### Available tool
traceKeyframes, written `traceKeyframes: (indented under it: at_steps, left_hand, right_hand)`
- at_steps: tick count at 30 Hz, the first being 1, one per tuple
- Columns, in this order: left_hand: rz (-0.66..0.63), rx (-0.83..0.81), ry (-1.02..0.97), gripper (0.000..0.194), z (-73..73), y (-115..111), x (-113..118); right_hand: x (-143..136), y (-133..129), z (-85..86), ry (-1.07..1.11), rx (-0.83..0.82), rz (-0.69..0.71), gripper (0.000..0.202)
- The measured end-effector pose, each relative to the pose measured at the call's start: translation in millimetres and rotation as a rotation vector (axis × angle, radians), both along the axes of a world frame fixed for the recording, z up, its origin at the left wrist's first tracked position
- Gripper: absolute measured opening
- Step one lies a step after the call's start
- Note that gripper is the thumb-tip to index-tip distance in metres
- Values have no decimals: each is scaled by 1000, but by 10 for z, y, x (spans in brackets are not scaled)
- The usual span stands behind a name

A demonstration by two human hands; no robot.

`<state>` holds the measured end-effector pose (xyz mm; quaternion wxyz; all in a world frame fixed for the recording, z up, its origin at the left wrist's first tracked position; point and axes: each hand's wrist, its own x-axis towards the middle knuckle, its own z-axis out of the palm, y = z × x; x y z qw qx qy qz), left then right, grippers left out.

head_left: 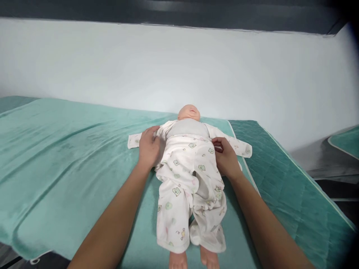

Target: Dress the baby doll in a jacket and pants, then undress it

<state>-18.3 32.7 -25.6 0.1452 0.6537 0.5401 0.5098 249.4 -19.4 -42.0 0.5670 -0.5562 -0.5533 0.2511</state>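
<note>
From where I sit, watching through the head camera, a pale green sheet [70, 160] spreads across the left of my view, creased in long soft folds, with a white wall [168, 63] rising behind. Next comes the left sleeve [134, 141] of a white printed shirt [167, 128], stretched out sideways, and over it my left hand [150, 147], fingers bent against the cloth beside the doll's flank; I cannot tell whether they grip it or only rest there. In the middle the doll [187, 127] lies on its back on the sheet, head towards the wall and bare feet [178, 260] towards me, its plain grey chest showing between the shirt's two sides. White trousers [181, 175] printed with green animal faces reach high over its belly, rumpled down both legs. My right hand [227, 160] is at the other side of the waistband, fingers curled and thumb near them, though I cannot make out whether any fabric is caught. Beyond it the right sleeve [242, 148] points outwards, its cuff near a darker quilted pad [286, 186], and another green-covered surface [347, 141] stands apart at the far right.
</note>
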Motion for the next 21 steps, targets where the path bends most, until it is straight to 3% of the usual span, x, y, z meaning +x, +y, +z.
traceKeyframes:
  at_steps: [6,13,16,21]
  left_hand:
    - [105,5,279,29,82,359,77]
    - [195,-68,-5,13,161,660,-79]
    - [269,-125,-9,15,194,652,-215]
    - [287,-297,189,28,210,439,-345]
  right_hand:
    - [5,17,10,87,-48,79,24]
    - [59,36,-6,-91,23,121,19]
    - [51,35,-3,-84,-23,100,20]
    - [37,18,6,1,-67,93,22]
